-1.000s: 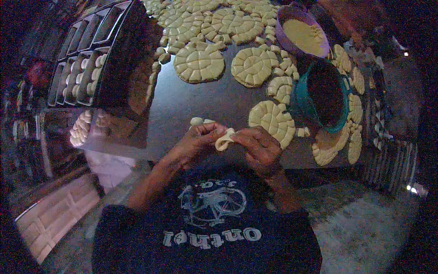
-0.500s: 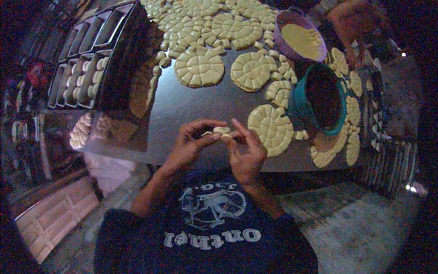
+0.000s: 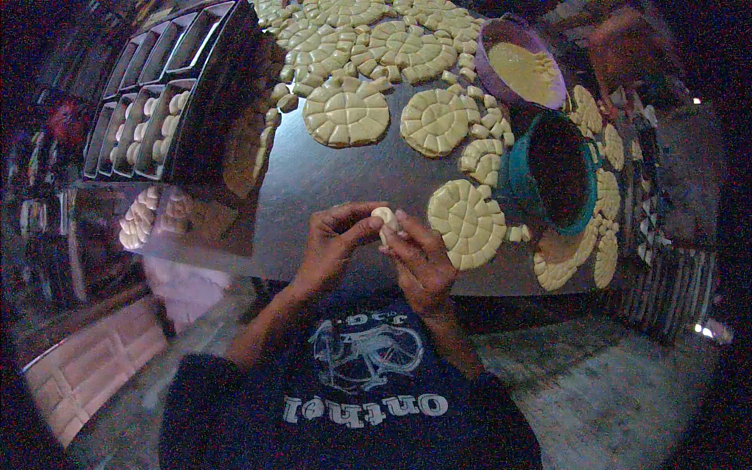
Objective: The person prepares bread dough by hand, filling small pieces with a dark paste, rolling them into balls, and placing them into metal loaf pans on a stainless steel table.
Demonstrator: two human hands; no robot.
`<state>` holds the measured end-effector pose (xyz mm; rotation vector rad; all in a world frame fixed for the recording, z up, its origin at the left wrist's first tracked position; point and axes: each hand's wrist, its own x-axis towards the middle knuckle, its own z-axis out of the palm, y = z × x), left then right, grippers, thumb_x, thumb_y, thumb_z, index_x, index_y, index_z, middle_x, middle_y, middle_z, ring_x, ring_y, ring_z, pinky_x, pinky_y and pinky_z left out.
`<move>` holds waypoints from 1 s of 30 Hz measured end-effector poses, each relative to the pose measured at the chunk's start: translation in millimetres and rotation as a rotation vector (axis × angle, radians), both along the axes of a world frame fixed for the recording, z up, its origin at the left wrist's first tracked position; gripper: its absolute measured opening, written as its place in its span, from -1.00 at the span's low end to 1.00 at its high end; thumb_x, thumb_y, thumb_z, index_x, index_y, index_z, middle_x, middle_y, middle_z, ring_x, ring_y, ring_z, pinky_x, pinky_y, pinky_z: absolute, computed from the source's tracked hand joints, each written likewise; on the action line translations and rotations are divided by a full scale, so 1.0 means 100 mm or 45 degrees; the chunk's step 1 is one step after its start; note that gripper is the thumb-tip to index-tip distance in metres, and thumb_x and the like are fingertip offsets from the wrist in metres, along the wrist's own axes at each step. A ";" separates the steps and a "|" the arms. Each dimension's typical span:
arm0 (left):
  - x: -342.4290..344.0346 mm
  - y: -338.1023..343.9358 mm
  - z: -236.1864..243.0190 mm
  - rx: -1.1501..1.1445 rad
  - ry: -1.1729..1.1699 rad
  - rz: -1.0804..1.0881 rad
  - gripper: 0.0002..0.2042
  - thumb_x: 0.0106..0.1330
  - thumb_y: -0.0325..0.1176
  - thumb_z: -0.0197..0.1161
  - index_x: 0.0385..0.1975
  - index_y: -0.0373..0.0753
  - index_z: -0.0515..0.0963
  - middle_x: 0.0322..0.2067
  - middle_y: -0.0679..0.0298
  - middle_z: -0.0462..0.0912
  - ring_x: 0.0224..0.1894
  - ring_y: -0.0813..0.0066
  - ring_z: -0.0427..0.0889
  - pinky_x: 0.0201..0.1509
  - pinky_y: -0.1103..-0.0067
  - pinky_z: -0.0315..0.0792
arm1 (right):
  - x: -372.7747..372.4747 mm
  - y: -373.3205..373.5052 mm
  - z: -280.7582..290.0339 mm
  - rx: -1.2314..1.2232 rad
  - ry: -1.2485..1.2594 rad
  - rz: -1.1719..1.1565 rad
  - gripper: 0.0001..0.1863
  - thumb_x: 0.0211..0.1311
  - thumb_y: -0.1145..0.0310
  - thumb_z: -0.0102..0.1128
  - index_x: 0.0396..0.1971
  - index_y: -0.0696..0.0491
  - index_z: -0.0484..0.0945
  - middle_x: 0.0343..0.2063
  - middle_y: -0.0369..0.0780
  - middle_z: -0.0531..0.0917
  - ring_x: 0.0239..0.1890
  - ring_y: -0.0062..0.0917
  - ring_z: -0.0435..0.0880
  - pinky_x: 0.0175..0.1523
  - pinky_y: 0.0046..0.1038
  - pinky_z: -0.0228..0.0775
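Note:
A small pale dough piece [image 3: 385, 218] is pinched between both my hands above the table's near edge. My left hand [image 3: 338, 236] grips it with thumb and forefinger from the left. From the right, the fingers of my right hand [image 3: 423, 254] close on the same piece. Just right of my right hand lies a round slab of dough [image 3: 468, 225], scored into many segments. Two more such rounds, a left one [image 3: 345, 114] and a right one [image 3: 435, 122], rest farther up the table, with loose dough pieces [image 3: 491, 123] beside them.
A dark metal tray of loaf moulds [image 3: 178, 94] stands at the left, some moulds holding dough balls. A teal bucket [image 3: 518, 174] and a purple basin [image 3: 558, 88] of yellowish mixture stand at the right. Shaped dough [image 3: 136, 222] sits at the table's left corner. Another person's arm [image 3: 627, 47] shows far right.
The dough piece has become more compact and upright between my fingers, and my right fingers have curled in over it. My hands stay in about the same place.

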<state>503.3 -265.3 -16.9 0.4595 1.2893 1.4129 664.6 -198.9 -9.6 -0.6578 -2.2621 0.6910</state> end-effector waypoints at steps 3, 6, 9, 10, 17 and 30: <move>-0.03 -0.02 -0.04 0.061 0.208 -0.144 -0.76 0.30 -0.44 0.24 -0.06 -0.35 0.58 -0.20 0.20 0.68 -0.13 0.47 0.64 -0.01 0.53 0.54 | 0.02 0.05 0.10 0.158 -0.082 0.112 -0.66 0.01 0.48 0.32 -0.13 0.06 0.64 -0.20 -0.21 0.66 -0.13 -0.37 0.59 -0.03 -0.32 0.47; -0.01 -0.05 0.12 0.060 0.367 -0.216 -0.77 0.32 -0.45 0.21 -0.08 -0.37 0.57 -0.18 0.20 0.67 -0.10 0.47 0.63 -0.01 0.53 0.54 | -0.02 0.10 0.05 0.189 -0.037 0.078 -0.69 0.04 0.50 0.30 -0.14 0.04 0.64 -0.23 -0.20 0.65 -0.19 -0.38 0.60 -0.08 -0.32 0.48; 0.02 -0.10 0.14 0.165 0.345 -0.201 -0.79 0.33 -0.44 0.21 -0.10 -0.38 0.57 -0.16 0.19 0.64 -0.09 0.48 0.62 -0.03 0.55 0.53 | -0.08 0.02 0.04 0.068 0.020 -0.098 -0.70 0.07 0.52 0.28 -0.14 0.03 0.65 -0.27 -0.21 0.66 -0.25 -0.37 0.61 -0.14 -0.36 0.50; 0.02 -0.11 0.12 0.191 0.321 -0.195 -0.79 0.33 -0.43 0.21 -0.10 -0.38 0.57 -0.16 0.19 0.64 -0.09 0.49 0.61 -0.04 0.56 0.53 | -0.09 0.00 0.04 0.008 0.039 -0.168 -0.70 0.08 0.53 0.27 -0.13 0.03 0.65 -0.29 -0.22 0.66 -0.27 -0.37 0.61 -0.15 -0.37 0.51; 0.01 -0.09 0.21 -0.085 0.462 -0.253 -0.80 0.30 -0.38 0.26 -0.18 -0.35 0.58 -0.34 0.25 0.66 -0.27 0.56 0.60 -0.17 0.63 0.48 | -0.09 0.08 0.07 -0.327 -0.127 -0.149 -0.82 0.12 0.45 0.30 -0.24 0.09 0.69 -0.30 -0.16 0.69 -0.24 -0.37 0.67 -0.13 -0.43 0.53; 0.16 -0.30 -0.36 0.161 0.147 -0.154 -0.51 0.20 -0.56 0.27 0.11 -0.24 0.25 -0.21 0.24 0.60 -0.09 0.46 0.60 0.02 0.50 0.52 | 0.21 0.10 -0.54 -1.833 -0.108 -0.054 -0.91 0.11 0.57 0.24 -0.35 0.17 0.62 -0.34 -0.21 0.68 -0.24 -0.56 0.65 -0.06 -0.54 0.48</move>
